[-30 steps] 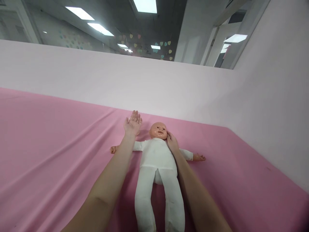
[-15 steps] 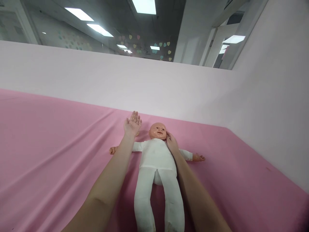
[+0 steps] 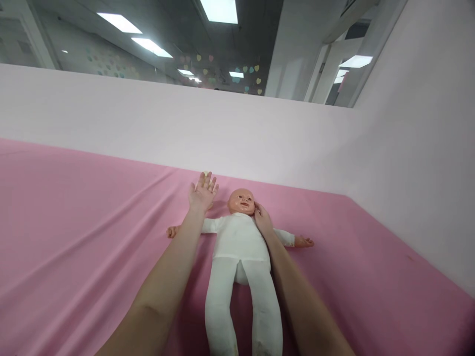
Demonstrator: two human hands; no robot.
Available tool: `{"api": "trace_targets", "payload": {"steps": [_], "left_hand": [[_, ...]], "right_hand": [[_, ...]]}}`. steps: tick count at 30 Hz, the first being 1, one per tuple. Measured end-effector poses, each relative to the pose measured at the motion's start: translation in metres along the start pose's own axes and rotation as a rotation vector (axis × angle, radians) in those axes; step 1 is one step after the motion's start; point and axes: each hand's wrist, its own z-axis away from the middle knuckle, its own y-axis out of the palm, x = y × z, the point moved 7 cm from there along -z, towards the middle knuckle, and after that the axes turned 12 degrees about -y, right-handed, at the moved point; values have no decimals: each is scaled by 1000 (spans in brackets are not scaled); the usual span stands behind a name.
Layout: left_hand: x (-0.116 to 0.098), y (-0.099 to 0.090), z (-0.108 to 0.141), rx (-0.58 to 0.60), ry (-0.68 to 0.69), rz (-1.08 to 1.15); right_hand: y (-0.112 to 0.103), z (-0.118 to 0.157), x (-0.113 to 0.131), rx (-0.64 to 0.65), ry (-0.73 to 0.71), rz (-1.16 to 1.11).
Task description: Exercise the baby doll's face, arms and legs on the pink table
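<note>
A baby doll [image 3: 243,237] with a bald plastic head and a white cloth body lies face up, its arms spread out. My left hand [image 3: 202,198] is raised to the left of the head, palm upturned and fingers spread, holding nothing. Behind it show bits of a pale yellowish object [image 3: 211,205], mostly hidden, so its kind is unclear. My right hand [image 3: 262,218] lies along the right side of the doll's head and neck. Its fingers are stretched out and touch the cheek, the tips partly hidden.
A pink sheet [image 3: 74,237] with creases on its left covers the surface under the doll. White walls [image 3: 166,123] rise at the back and right. Above the back one is a glass pane [image 3: 148,74] with reflected ceiling lights and heart shapes.
My left hand's fingers have spread a little wider and the hand has turned slightly. My right hand stays at the doll's cheek. The view has shifted slightly.
</note>
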Motion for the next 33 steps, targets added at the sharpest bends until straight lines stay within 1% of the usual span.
{"api": "trace_targets", "payload": {"steps": [9, 15, 21, 28, 33], "left_hand": [[0, 2, 2, 72, -15, -42], [2, 0, 2, 66, -17, -42], [1, 7, 4, 94, -11, -40], [-3, 15, 3, 102, -5, 0], [-4, 19, 4, 68, 6, 15]], "right_hand": [[-1, -1, 0, -11, -14, 5], [0, 1, 1, -5, -1, -1], [-1, 1, 3, -4, -8, 5], [-1, -2, -9, -2, -4, 22], [0, -3, -15, -2, 4, 3]]}}
